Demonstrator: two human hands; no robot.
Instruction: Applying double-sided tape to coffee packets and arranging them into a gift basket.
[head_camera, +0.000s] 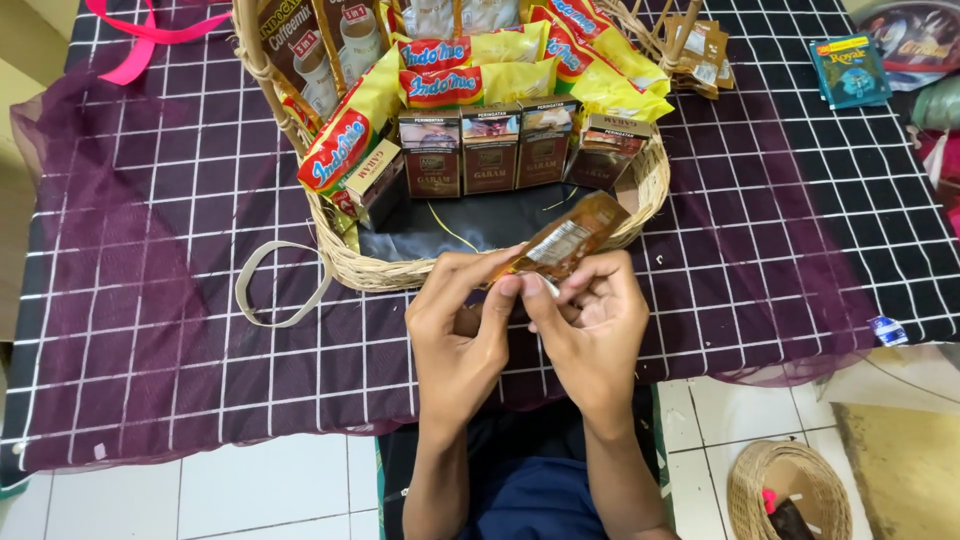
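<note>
Fingertips of left hand (462, 322) and right hand (590, 318) pinch brown sachet (562, 243); wicker basket (385, 268) just beyond.

Hands (530, 320) hide the brown sachet's (562, 243) lower end.

A black cloth with a white grid (200, 330) covers the floor, with sheer purple netting (90, 200) spread over it. White floor tiles (270, 490) show along the near edge, where a small wicker basket (790, 490) sits at the right.
</note>
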